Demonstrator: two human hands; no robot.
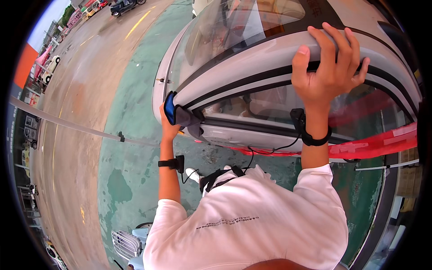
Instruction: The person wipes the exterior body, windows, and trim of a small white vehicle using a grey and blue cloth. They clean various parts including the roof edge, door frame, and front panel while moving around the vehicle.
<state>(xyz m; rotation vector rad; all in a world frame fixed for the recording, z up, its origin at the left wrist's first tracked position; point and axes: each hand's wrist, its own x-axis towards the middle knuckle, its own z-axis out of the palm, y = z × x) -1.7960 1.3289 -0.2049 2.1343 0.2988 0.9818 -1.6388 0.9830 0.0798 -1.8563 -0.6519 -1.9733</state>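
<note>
A small grey car (270, 50) with black window trim stands before me. My left hand (168, 118) holds a grey and blue cloth (185, 118) at the car's front corner, by the base of the windscreen pillar. The cloth hides part of the hand's fingers. My right hand (329, 64) lies with spread fingers on the roof edge above the side window (263, 104), holding nothing. The windscreen (216, 37) slopes between the roof and the bonnet. Each wrist wears a black strap with a small device and a cable.
A red ribbon (378, 141) runs low along the car's side. A pale bar (67, 123) crosses at the left. Below it, a light blue vehicle with a metal rack (126, 244) stands on the green floor (125, 162). A scooter (125, 6) is farther off on the road.
</note>
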